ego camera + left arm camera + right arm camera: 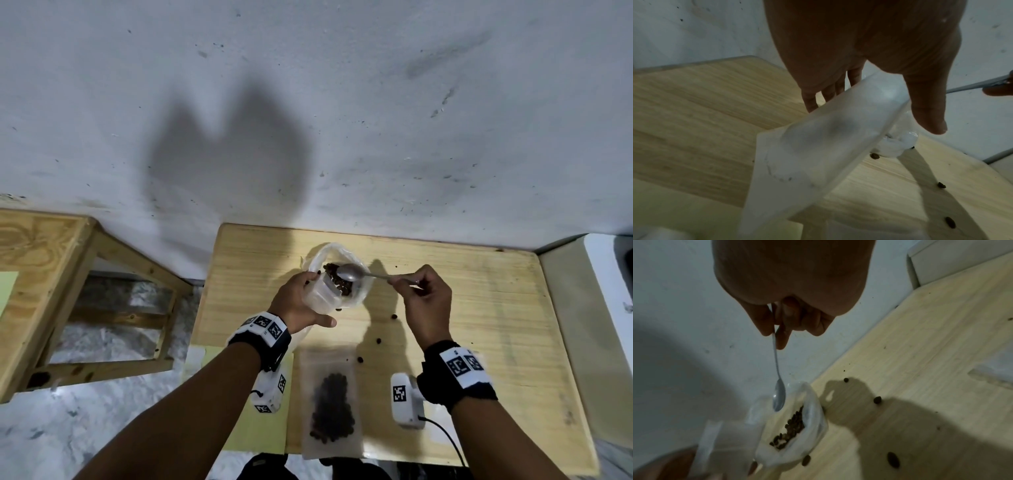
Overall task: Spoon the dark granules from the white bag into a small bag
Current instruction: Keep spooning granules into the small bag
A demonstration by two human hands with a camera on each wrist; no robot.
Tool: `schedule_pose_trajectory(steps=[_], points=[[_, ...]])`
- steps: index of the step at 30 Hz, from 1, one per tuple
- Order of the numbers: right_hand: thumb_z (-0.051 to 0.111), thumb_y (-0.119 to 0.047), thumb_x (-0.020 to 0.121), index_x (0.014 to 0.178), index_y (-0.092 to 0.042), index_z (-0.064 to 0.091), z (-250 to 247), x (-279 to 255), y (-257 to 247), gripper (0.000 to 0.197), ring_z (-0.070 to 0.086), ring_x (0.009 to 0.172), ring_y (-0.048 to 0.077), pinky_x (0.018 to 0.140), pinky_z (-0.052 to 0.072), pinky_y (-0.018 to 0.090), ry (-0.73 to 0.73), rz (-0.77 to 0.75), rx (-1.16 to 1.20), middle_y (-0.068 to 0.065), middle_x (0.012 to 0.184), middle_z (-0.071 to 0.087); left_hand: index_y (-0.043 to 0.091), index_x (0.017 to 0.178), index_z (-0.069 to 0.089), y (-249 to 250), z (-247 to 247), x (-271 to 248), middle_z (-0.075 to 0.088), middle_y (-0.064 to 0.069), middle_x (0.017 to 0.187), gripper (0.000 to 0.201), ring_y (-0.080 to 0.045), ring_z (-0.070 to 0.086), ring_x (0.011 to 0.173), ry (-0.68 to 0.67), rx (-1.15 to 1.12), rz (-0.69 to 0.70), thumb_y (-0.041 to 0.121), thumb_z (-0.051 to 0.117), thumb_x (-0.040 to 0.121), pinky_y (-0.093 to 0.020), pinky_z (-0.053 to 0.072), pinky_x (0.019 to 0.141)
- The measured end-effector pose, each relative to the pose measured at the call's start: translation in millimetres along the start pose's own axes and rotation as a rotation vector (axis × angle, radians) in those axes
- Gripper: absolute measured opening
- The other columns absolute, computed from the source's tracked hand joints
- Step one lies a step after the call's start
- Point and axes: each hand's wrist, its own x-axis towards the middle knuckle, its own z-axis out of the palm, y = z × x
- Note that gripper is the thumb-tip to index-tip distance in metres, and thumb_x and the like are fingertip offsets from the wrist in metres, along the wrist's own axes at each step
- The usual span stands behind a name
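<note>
Wooden stool frame (41, 287) at far left, off the table; left hand (301, 305) grips a frosted small bag (818, 146), fingers behind it and thumb in front, lifted off the wooden table (479, 308); white bag (352, 291) just beside it, mouth open, dark granules (340, 282) inside; a filled small bag (331, 404) lies flat nearer the person; right hand (423, 301) pinches a metal spoon (778, 395) by the handle, bowl over the white bag's mouth; loose granules (877, 400) scattered on the table.

Open white bag (356, 294) of dark granules (340, 281)
</note>
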Motion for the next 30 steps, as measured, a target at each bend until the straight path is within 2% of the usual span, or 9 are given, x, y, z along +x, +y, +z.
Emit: schedule_pose_trajectory(steps=[3, 5, 9, 15, 19, 22, 24, 26, 30], points=[[0.075, -0.008, 0.085, 0.065, -0.027, 0.05, 7.9, -4.0, 8.3, 0.037, 0.057, 0.062, 0.04, 0.053, 0.046, 0.041, 0.007, -0.042, -0.151, 0.012, 0.072, 0.064, 0.023, 0.136, 0.048, -1.0, -1.1, -0.9, 0.051, 0.007, 0.134, 0.107, -0.016, 0.05, 0.122, 0.013, 0.058, 0.014, 0.033, 0.098, 0.042, -0.036, 0.045, 0.103], [0.073, -0.009, 0.087, 0.065, -0.028, 0.048, 13.6, -7.9, 16.6, 0.038, 0.058, 0.067, 0.04, 0.052, 0.043, 0.035, -0.004, -0.055, -0.21, 0.007, 0.071, 0.065, 0.021, 0.134, 0.05, -1.5, -2.4, -2.6, 0.051, 0.006, 0.135, 0.102, -0.016, 0.05, 0.121, 0.023, 0.11, 0.051, 0.03, 0.098, 0.045, -0.034, 0.044, 0.102], [0.072, -0.013, 0.088, 0.067, -0.023, 0.048, 22.1, -14.7, 38.9, 0.034, 0.066, 0.083, 0.019, 0.064, 0.043, 0.026, -0.003, 0.029, -0.214, 0.006, 0.081, 0.071, 0.019, 0.134, 0.052, -3.8, -4.8, -5.6, 0.046, 0.005, 0.141, 0.097, -0.016, 0.047, 0.127, 0.02, 0.163, 0.108, 0.028, 0.097, 0.048, -0.033, 0.041, 0.107], [0.074, -0.008, 0.086, 0.065, -0.012, 0.045, 32.6, -31.4, 52.4, 0.036, 0.052, 0.066, 0.011, 0.063, 0.039, 0.025, -0.006, 0.175, -0.064, 0.005, 0.063, 0.052, 0.017, 0.135, 0.052, -5.9, -2.8, -6.3, 0.041, 0.005, 0.145, 0.096, -0.015, 0.042, 0.132, 0.038, 0.162, 0.127, 0.028, 0.096, 0.051, -0.023, 0.034, 0.106], [0.075, -0.007, 0.084, 0.061, -0.017, 0.042, 44.4, -38.0, 62.1, 0.042, 0.044, 0.065, 0.015, 0.067, 0.038, 0.033, -0.015, 0.291, 0.035, 0.002, 0.063, 0.045, 0.02, 0.135, 0.051, -2.0, -0.7, -4.7, 0.037, 0.005, 0.149, 0.095, -0.014, 0.04, 0.134, 0.027, 0.181, 0.146, 0.032, 0.095, 0.052, -0.033, 0.036, 0.113], [0.076, -0.005, 0.081, 0.056, -0.021, 0.039, 54.5, -40.5, 65.3, 0.047, 0.047, 0.069, 0.015, 0.069, 0.038, 0.034, 0.004, 0.383, 0.104, 0.005, 0.065, 0.042, 0.022, 0.134, 0.051, -2.8, 1.9, -2.5, 0.037, 0.006, 0.149, 0.095, -0.015, 0.043, 0.133, 0.017, 0.173, 0.146, 0.036, 0.095, 0.051, -0.038, 0.039, 0.111], [0.076, -0.005, 0.079, 0.053, -0.024, 0.037, 60.7, -40.5, 62.6, 0.051, 0.046, 0.065, 0.016, 0.064, 0.035, 0.031, 0.018, 0.455, 0.168, 0.006, 0.065, 0.038, 0.024, 0.132, 0.051, -4.4, 3.8, -1.5, 0.038, 0.007, 0.149, 0.095, -0.016, 0.044, 0.133, 0.014, 0.156, 0.139, 0.038, 0.095, 0.049, -0.04, 0.04, 0.111], [0.075, -0.004, 0.078, 0.053, -0.024, 0.035, 65.4, -38.3, 58.7, 0.052, 0.034, 0.056, 0.016, 0.056, 0.028, 0.028, 0.04, 0.528, 0.225, 0.004, 0.062, 0.034, 0.026, 0.131, 0.051, -5.8, 5.2, -0.6, 0.04, 0.007, 0.148, 0.095, -0.016, 0.044, 0.133, 0.005, 0.143, 0.131, 0.04, 0.094, 0.048, -0.041, 0.041, 0.11], [0.072, -0.002, 0.079, 0.055, -0.023, 0.037, 67.5, -30.1, 51.4, 0.047, 0.028, 0.043, 0.012, 0.045, 0.022, 0.025, 0.069, 0.602, 0.286, 0.009, 0.065, 0.044, 0.026, 0.131, 0.051, -9.0, 5.1, 0.6, 0.045, 0.008, 0.141, 0.098, -0.015, 0.047, 0.128, -0.003, 0.107, 0.114, 0.043, 0.094, 0.045, -0.041, 0.044, 0.107]])
